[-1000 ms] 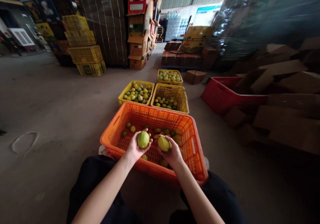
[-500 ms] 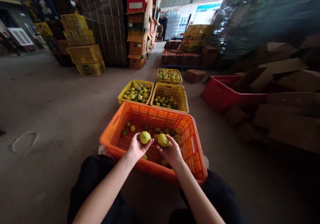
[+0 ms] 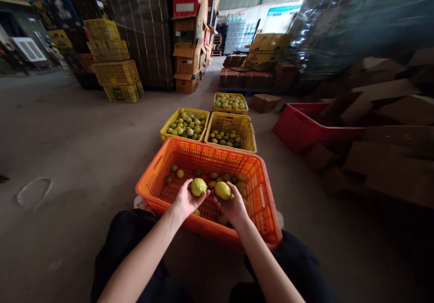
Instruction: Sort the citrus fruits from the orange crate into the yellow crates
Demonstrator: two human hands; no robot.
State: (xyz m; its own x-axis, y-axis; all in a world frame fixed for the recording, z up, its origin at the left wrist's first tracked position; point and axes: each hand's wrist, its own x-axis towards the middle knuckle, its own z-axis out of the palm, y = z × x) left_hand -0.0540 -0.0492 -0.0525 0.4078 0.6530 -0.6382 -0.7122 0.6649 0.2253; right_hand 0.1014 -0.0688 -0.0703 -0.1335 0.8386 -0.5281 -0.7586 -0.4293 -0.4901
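Note:
My left hand [image 3: 186, 200] holds a yellow-green lemon [image 3: 198, 187] in its fingers. A second, yellower lemon [image 3: 223, 190] is in my right hand [image 3: 235, 207], its long side turned up. Both hands are close together over a large orange plastic crate [image 3: 217, 237] between my knees. Inside the crate, loose lemons lie mostly toward the right, among them a green one [image 3: 168, 179] and a yellow one [image 3: 180, 174] on the left. My hands hide part of the crate floor.
Beyond the orange crate stand three yellow crates of lemons: left [image 3: 162, 133], right [image 3: 253, 136] and far [image 3: 215, 104]. A red bin [image 3: 298, 131] with flattened cardboard [image 3: 389, 158] is at right. Yellow crates [image 3: 115, 72] and carton stacks [image 3: 186, 63] rise behind.
The lemon in my right hand has turned, so more of its length and its tip show. The left lemon has rotated slightly. Both hands stay over the crate.

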